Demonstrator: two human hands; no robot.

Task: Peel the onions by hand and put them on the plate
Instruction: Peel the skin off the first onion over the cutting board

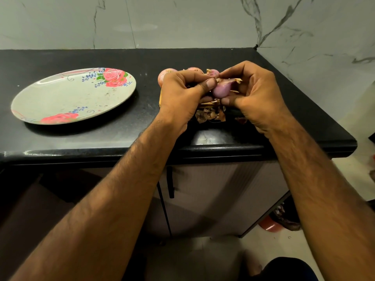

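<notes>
Because its bared flesh is looking glossy, the small purple half-peeled onion (222,90) is likely feeling light, firm and slippery, its brown papery skin (233,80) brittle; the loose flap at the tip seems the place to pinch. Both hands are gripping it over the black stone countertop (121,134): the left hand (180,96) is pressing its thumb against it, and the right hand (253,94) is curling round its right side. The round floral plate (67,98) is lying well apart.

The plate (67,98) lies left on the bench (121,136). Well right of it sit onions (165,75), with peels (211,115) before them. Left grip (182,94) and right grip (251,94) hold one onion (222,90) above the peels.
</notes>
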